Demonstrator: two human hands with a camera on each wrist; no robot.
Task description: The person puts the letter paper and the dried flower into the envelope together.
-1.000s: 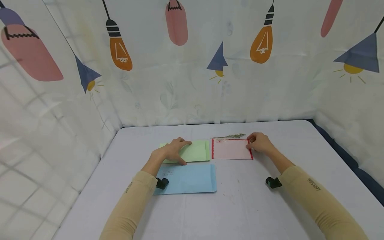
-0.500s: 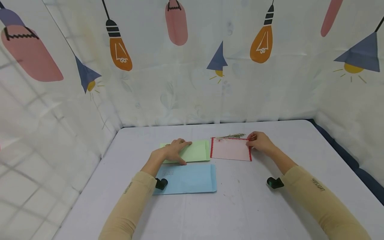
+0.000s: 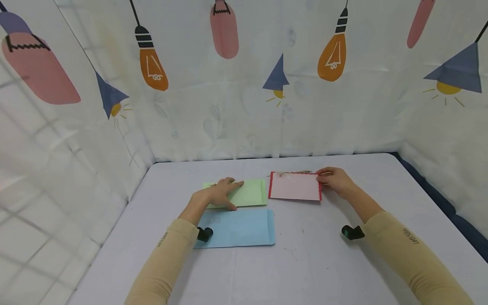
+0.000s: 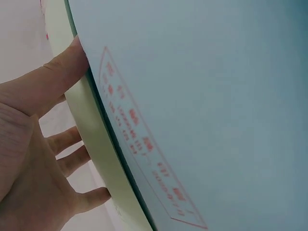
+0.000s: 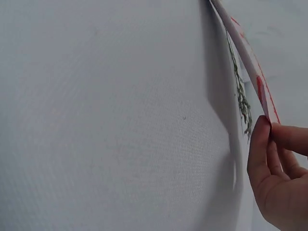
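My left hand [image 3: 221, 192] rests on a light green envelope [image 3: 250, 192], thumb and fingers spread. In the left wrist view its thumb lies by the near edge of a light blue envelope [image 4: 216, 96] printed with a red boxed stamp. My right hand [image 3: 336, 180] pinches the right end of a pale pink card with red edging [image 3: 295, 186] between thumb and fingertips. The right wrist view shows the card [image 5: 248, 55] raised off the white cloth, tilted and nearly edge-on. Behind it lies a thin green sprig [image 5: 240, 91], mostly hidden by the card in the head view.
A white cloth covers the table [image 3: 297, 267]. Beyond its far edge hangs a pale curtain [image 3: 244, 118] printed with lamps and bulbs. Black wrist cameras sit by both sleeves, the left one [image 3: 205, 234] over the blue envelope's corner.
The pink card has been lifted off the table at the back, now covering most of the sprig. My right hand has shifted slightly right with it; the left hand has stayed put.
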